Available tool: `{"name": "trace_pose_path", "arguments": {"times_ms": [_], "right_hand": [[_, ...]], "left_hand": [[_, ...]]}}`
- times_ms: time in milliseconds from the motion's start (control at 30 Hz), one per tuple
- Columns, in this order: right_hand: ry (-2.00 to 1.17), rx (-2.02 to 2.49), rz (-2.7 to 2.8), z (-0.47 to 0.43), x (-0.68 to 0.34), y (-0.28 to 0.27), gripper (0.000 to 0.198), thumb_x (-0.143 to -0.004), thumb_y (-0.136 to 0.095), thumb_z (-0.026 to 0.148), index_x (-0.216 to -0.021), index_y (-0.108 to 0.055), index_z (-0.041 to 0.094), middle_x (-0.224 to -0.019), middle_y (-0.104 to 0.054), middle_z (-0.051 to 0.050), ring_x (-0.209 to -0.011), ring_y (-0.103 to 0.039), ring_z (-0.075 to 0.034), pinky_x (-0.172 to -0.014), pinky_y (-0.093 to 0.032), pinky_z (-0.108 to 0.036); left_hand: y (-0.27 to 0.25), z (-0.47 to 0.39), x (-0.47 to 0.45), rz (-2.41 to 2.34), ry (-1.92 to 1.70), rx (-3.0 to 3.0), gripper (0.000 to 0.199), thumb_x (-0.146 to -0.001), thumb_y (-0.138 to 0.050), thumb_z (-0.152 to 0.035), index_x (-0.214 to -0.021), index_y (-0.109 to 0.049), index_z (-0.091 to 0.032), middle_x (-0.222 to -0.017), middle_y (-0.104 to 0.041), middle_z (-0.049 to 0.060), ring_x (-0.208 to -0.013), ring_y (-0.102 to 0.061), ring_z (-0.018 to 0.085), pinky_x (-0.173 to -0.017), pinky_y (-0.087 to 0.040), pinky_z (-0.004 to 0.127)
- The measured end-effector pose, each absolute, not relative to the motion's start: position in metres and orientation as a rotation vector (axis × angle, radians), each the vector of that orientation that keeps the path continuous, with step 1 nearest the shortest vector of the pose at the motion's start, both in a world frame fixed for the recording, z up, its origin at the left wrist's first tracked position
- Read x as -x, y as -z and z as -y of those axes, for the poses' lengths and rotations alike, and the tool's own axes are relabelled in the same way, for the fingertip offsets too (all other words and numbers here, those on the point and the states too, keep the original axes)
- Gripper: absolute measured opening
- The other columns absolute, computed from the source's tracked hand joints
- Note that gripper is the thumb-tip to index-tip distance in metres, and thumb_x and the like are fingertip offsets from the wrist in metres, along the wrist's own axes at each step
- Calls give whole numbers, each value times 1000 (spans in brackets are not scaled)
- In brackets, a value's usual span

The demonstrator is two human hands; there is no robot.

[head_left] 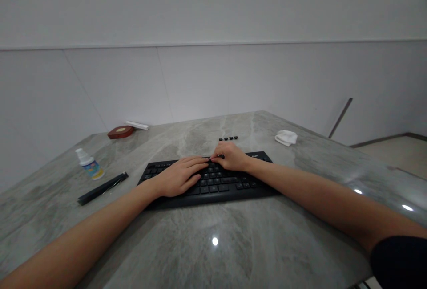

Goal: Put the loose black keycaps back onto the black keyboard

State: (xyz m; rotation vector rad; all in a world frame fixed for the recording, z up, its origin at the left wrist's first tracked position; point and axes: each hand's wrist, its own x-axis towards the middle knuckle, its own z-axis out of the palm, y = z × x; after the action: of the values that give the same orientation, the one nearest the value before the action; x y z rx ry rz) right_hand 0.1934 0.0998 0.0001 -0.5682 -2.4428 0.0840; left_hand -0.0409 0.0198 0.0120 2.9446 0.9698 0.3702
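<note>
A black keyboard lies on the grey marbled table in front of me. My left hand rests flat on its left half with the fingers stretched out, the tips close to my right hand. Above the top rows of keys my right hand is closed, thumb and fingers pinched together. Something small and dark shows between those fingers, but I cannot make out what it is. Several loose black keycaps stand in a short row just beyond the keyboard.
A spray bottle with a colourful label stands at the left, near a long black case. Farther back are a reddish-brown box and a white strip. A folded white cloth lies at the right; a wall borders the back.
</note>
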Motion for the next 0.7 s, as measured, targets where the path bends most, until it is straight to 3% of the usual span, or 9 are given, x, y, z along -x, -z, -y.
{"name": "trace_pose_path", "arguments": {"times_ms": [167,367,700], "right_hand": [[-107,522,2456,-100,-195,0,14,-73,-64,7,-75,-73,17,-72,-71,-5,-73,-58,-17,-73,-47,-30],[-156,509,2458,-101,-196,0,33,-58,-52,-2,-74,-74,17,-84,-73,-5,-79,-60,-18,-80,-48,-32],[-181,469,2452,-103,-196,4,34,-60,-49,-1,-75,-74,16,-81,-71,-5,-79,-62,-17,-79,-50,-29]], "left_hand": [[-12,-20,40,-961,-376,-2938,41,-98,-35,-29,-138,-42,-22,-145,-41,8,-134,-38,22,-113,-32,43],[-13,-20,39,-962,-357,-2946,41,-98,-35,-30,-138,-41,-21,-145,-41,7,-134,-37,22,-113,-31,43],[-12,-22,40,-928,-353,-2960,43,-98,-34,-29,-140,-38,-23,-147,-39,6,-135,-36,22,-114,-30,44]]}}
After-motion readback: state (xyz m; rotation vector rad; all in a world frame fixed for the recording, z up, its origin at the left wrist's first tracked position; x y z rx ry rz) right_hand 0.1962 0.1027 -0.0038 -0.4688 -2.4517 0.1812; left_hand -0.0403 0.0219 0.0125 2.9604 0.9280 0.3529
